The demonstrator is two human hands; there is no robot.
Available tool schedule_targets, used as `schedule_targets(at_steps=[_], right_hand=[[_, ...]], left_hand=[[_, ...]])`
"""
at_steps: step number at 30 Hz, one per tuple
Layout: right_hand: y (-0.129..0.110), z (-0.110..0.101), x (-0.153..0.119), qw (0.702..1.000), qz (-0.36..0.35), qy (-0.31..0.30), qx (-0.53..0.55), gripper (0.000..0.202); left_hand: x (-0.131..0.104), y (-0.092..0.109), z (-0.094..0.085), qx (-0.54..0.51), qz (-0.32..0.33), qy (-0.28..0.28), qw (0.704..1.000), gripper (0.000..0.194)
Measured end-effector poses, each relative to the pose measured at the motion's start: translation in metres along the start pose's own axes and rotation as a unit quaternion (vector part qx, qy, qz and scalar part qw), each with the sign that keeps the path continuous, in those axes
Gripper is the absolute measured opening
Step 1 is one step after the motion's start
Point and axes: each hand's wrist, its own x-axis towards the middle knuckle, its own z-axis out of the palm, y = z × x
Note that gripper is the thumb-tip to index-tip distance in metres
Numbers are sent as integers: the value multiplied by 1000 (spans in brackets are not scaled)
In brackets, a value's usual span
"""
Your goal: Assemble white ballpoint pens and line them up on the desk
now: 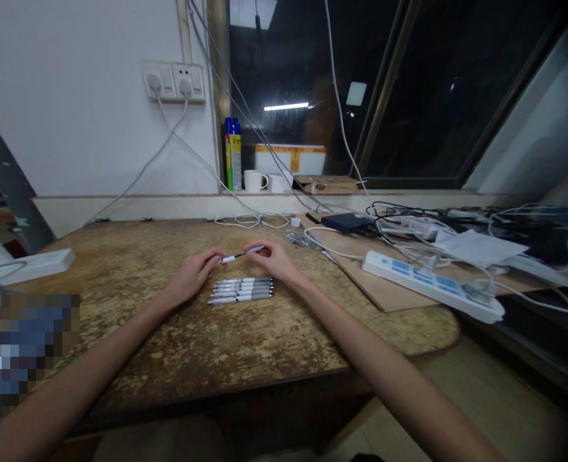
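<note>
Above the worn wooden table, both hands are closed on the two ends of a pen. My left hand [196, 274] pinches its white barrel [228, 259] at the left end. My right hand [275, 262] has thumb and fingers around the grey part [255, 249] at the right end. Between the two parts shows a thin dark stretch, perhaps the refill; whether they are joined I cannot tell. Just nearer to me than the hands, several white and grey pens [241, 292] lie side by side in a stack of rows, with their grey ends to the right.
A small heap of shiny clear pieces [301, 240] lies beyond my right hand. To the right, a white power strip [430, 287] rests across a brown board [361, 273] among tangled cables. Another white strip [47, 264] is at far left. A spray can [233, 154] and mug [255, 181] stand on the sill.
</note>
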Motion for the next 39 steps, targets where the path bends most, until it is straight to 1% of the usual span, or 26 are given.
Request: schedule_targets(at_steps=[3, 6, 8, 12, 15, 17, 19, 22, 25, 29, 31, 33, 36, 39], right_hand=[[0, 1, 1, 1000, -3, -9, -10, 22], [0, 1, 1, 1000, -1, -14, -10, 23], [1, -1, 2, 1000, 14, 2, 1, 23], [4, -7, 3, 996, 64, 44, 45, 22], [7, -14, 3, 991, 90, 56, 84, 23], [10, -18, 3, 989, 96, 63, 97, 24], [13, -20, 4, 990, 87, 79, 81, 23], [18, -18, 6, 993, 69, 92, 10, 17], [19, -11, 7, 996, 59, 58, -29, 17], [16, -3, 5, 999, 31, -1, -43, 32], [15, -4, 5, 999, 30, -8, -39, 37], [16, -7, 5, 999, 43, 3, -20, 43], [19, -16, 7, 996, 71, 45, 16, 48], [23, -23, 8, 993, 69, 88, 28, 48]], left_hand=[[1, 0, 0, -23, 43, -18, 999, 41], [2, 0, -2, -16, 83, -23, 996, 41], [2, -2, -2, -6, 85, -22, 996, 41], [1, -11, -2, 10, 78, -19, 997, 42], [2, -18, -1, 20, 78, -23, 996, 42], [2, -20, -1, 22, 77, -20, 997, 42], [2, -21, -1, 21, 78, -13, 997, 42], [2, -20, -1, 19, 83, -13, 996, 42], [1, -17, -1, 23, 84, -16, 996, 42], [0, -13, -1, 24, 87, -30, 995, 42], [1, -11, -2, 20, 93, -31, 995, 42], [1, -12, -3, 18, 92, -17, 995, 41], [1, -17, -6, 18, 76, 18, 997, 39], [2, -23, -8, 20, 59, 40, 997, 38]])
